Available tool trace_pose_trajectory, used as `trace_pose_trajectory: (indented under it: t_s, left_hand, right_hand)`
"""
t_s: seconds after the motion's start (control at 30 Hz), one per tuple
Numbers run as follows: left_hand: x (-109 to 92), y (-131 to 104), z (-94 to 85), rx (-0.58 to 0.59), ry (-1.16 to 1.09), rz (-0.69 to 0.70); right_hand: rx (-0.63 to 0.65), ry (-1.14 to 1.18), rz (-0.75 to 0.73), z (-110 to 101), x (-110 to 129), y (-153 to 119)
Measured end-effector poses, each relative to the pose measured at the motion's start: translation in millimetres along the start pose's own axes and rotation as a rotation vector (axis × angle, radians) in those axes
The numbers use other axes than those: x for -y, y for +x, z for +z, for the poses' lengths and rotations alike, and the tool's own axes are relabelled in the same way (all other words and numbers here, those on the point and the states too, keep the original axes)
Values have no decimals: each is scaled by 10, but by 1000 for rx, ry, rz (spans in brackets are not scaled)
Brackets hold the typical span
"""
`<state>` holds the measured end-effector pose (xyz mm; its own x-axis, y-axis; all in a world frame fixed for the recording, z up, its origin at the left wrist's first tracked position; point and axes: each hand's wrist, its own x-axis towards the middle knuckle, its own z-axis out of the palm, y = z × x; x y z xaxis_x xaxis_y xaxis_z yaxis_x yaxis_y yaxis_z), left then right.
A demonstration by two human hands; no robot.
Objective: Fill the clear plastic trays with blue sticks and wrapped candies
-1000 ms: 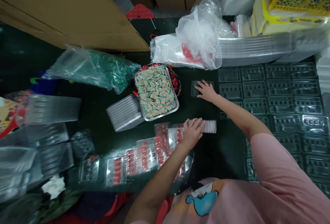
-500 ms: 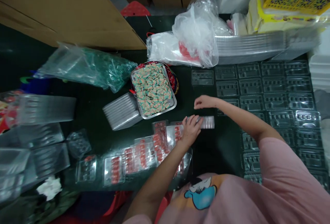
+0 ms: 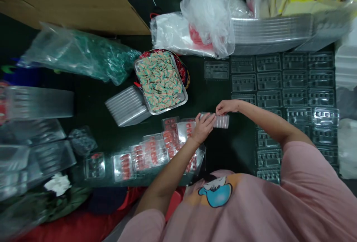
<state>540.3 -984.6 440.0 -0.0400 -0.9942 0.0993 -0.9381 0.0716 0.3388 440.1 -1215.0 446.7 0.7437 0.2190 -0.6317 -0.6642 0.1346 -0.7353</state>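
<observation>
A short stack of clear plastic blister trays [image 3: 222,121] lies on the dark table in front of me. My left hand [image 3: 204,126] is wrapped over its left end, fingers closed on it. At the stack's upper edge, my right hand [image 3: 226,107] is closed in a pinch on the plastic; how many trays it grips is hidden. Blister packs with red pieces [image 3: 152,149] overlap beside and below my left forearm. Up and left of my hands, a metal tray [image 3: 182,99] holds many small pink-and-green pieces [image 3: 160,80].
Rows of clear blister trays [image 3: 269,100] cover the table's right side. A larger stack of trays [image 3: 128,107] lies left of the metal tray. Plastic bags [image 3: 208,15] and a long row of nested trays [image 3: 270,30] line the back. A cardboard box [image 3: 75,6] stands back left.
My right hand has come in from above the stack to its upper edge and now pinches there. My left hand stays on the stack. The whole view has shifted slightly.
</observation>
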Motion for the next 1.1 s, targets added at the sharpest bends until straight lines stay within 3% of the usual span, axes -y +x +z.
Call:
trace_pose_trajectory:
  t_s: [0.17, 0.37, 0.57, 0.7, 0.87, 1.0, 1.1]
  left_hand:
    - [-28, 25, -41, 38, -9, -25]
    - [-41, 87, -75, 84, -37, -41]
    - [-47, 68, -83, 97, -32, -23]
    - [-54, 82, -67, 80, -46, -17]
    - [-69, 130, -93, 98, -48, -26]
    - [-169, 78, -138, 125, -51, -29]
    - [-284, 9, -136, 113, -57, -43]
  right_hand:
    - [-105, -81, -63, 23, -9, -57]
    - [-84, -223, -130, 35, 61, -149]
    - [-32, -64, -71, 42, 77, -127]
    - [-75, -13, -25, 119, 63, -127]
    - [-301, -128, -63, 31, -20, -91]
    - [-601, -276, -86, -370, 2, 98]
    - [-728, -476, -15, -668, 109, 263]
